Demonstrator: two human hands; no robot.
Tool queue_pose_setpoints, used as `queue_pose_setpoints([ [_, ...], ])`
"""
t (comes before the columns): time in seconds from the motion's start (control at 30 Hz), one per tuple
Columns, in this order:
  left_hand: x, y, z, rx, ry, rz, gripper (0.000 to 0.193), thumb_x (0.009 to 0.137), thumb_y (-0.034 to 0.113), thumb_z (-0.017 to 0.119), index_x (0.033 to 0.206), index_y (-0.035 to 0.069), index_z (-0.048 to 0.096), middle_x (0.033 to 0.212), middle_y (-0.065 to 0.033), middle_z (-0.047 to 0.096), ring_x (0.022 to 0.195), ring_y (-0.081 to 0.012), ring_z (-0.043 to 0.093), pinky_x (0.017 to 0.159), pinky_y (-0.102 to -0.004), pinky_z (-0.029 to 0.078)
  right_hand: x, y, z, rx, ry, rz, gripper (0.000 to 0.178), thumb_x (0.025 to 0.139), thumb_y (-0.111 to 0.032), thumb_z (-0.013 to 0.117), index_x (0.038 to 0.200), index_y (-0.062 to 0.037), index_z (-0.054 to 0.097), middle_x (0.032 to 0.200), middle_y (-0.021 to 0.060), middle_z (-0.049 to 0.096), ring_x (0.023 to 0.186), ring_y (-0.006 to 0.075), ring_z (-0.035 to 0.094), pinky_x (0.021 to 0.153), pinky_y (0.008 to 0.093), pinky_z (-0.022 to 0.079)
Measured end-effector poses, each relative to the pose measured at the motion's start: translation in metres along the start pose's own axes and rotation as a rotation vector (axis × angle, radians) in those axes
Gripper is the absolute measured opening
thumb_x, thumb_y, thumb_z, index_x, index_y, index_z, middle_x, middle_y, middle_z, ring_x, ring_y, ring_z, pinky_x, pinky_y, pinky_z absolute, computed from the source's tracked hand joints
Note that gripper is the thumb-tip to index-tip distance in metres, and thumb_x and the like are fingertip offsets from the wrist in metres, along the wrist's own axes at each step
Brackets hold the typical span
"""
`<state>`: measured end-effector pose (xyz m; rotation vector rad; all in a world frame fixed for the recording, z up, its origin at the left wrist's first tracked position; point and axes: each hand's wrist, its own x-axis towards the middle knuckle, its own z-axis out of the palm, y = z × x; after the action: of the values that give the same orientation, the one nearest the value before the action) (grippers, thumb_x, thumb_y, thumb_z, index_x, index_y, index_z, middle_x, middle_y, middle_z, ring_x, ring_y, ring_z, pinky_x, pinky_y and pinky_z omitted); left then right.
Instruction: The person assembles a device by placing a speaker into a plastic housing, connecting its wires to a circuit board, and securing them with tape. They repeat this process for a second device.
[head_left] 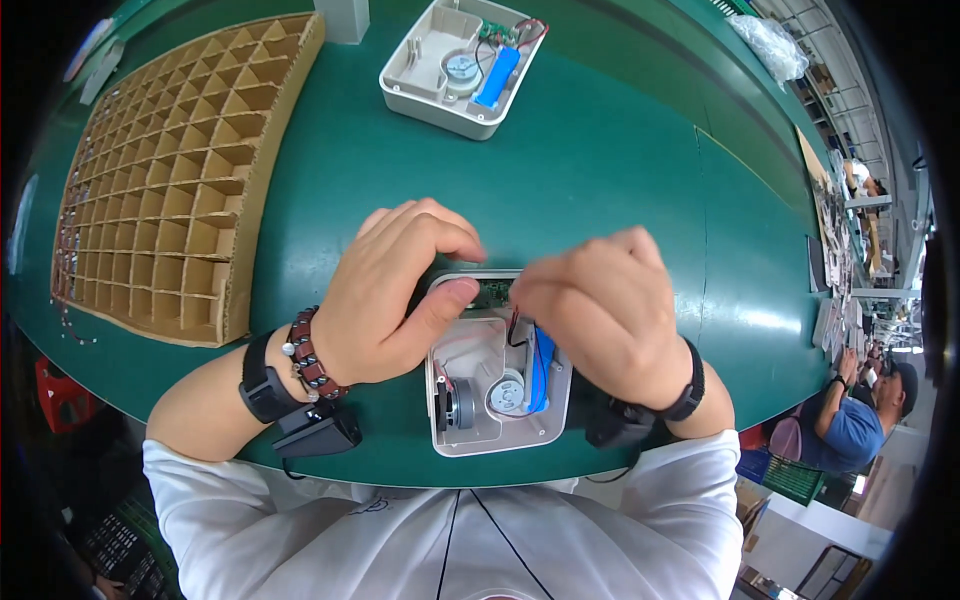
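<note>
Near housing point(478, 352): lower centre of the frame, open side up on the green table point(610, 190), below and between the two hands, its upper edge reaching in under their fingers.
Left hand point(395, 290): at the housing's upper left, fingers loosely curved and parted from the thumb, whose tip sits over the green circuit board point(493, 293).
Right hand point(610, 310): over the housing's upper right, fingers curled and blurred; from here I can't tell whether they grip anything.
Blue battery point(541, 372): inside the housing, its upper end close under the right hand.
Second housing point(430, 112): top centre, well apart from both hands.
Cardboard divider tray point(250, 235): upper left.
</note>
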<state>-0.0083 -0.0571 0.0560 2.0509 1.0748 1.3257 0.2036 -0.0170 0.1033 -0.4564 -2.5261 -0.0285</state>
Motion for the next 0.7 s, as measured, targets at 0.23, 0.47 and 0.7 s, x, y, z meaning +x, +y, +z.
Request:
queue_pose_setpoints([
  [0.23, -0.002, -0.001, 0.002, 0.032, -0.188, -0.087, 0.021, 0.08, 0.0, 0.056, 0.1, 0.003, 0.052, 0.093, -0.0128, 0.06, 0.081, -0.0288, 0.057, 0.072, -0.0378, 0.045, -0.019, -0.013, 0.005, -0.073, -0.091, -0.074, 0.021, 0.063, -0.014, 0.065, 0.083, -0.0102, 0.06, 0.084, 0.0003, 0.067, 0.068, 0.0127, 0.058, 0.063, 0.0303, 0.029],
  [0.47, -0.004, -0.003, 0.007, 0.034, -0.118, -0.069, 0.021, 0.077, 0.003, 0.06, 0.096, 0.006, 0.053, 0.085, -0.008, 0.056, 0.074, -0.0262, 0.054, 0.067, -0.0375, 0.041, -0.025, -0.01, 0.009, 0.042, -0.044, -0.091, 0.024, 0.061, -0.015, 0.066, 0.082, -0.0128, 0.056, 0.085, -0.0002, 0.069, 0.071, 0.0131, 0.059, 0.064, 0.0316, 0.026],
  [0.7, -0.002, -0.001, -0.001, 0.056, -0.191, -0.055, 0.021, 0.079, -0.002, 0.055, 0.099, 0.002, 0.053, 0.091, -0.0137, 0.061, 0.077, -0.0274, 0.057, 0.071, -0.0363, 0.044, -0.028, -0.008, 0.0, 0.017, -0.112, -0.057, 0.023, 0.059, -0.014, 0.067, 0.08, -0.0147, 0.058, 0.088, -0.0002, 0.069, 0.071, 0.0138, 0.058, 0.067, 0.0335, 0.026],
])
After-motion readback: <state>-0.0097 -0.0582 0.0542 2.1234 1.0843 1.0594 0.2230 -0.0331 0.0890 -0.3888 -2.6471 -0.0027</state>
